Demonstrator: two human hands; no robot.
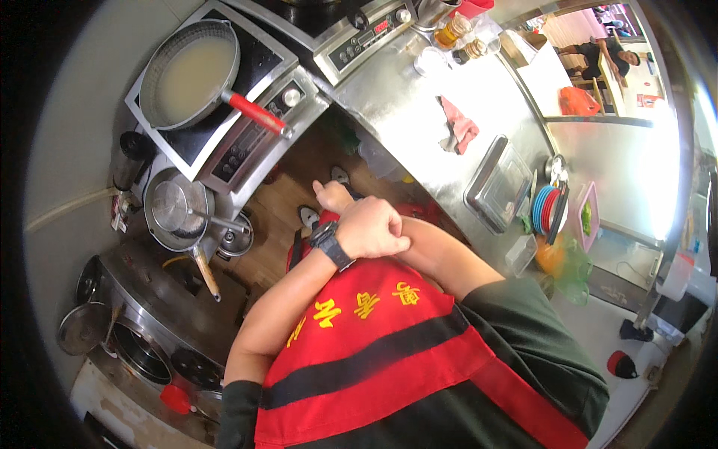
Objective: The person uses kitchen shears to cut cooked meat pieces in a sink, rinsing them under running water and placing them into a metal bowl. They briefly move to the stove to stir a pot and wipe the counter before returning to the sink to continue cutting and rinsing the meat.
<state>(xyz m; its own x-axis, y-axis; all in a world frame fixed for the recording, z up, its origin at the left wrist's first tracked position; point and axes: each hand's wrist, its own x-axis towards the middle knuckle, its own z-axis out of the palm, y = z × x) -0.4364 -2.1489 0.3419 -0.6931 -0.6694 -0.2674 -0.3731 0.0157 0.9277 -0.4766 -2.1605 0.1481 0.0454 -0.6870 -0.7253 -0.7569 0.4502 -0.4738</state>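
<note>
My left hand, with a black watch on its wrist, lies curled across my right forearm near the wrist. Beyond it my right hand shows in part, one digit pointing away, its other fingers hidden; no object shows in it. Both are in front of my red apron with yellow writing. At the upper left a deep pan with a red handle holds cloudy pale liquid on an induction cooker. A red cloth lies on the steel counter ahead to the right.
A strainer rests in a wooden-handled pan at left. Bottles, a lidded clear container and coloured plates stand on the counter. Lower left are pots. A person sits beyond the opening, upper right.
</note>
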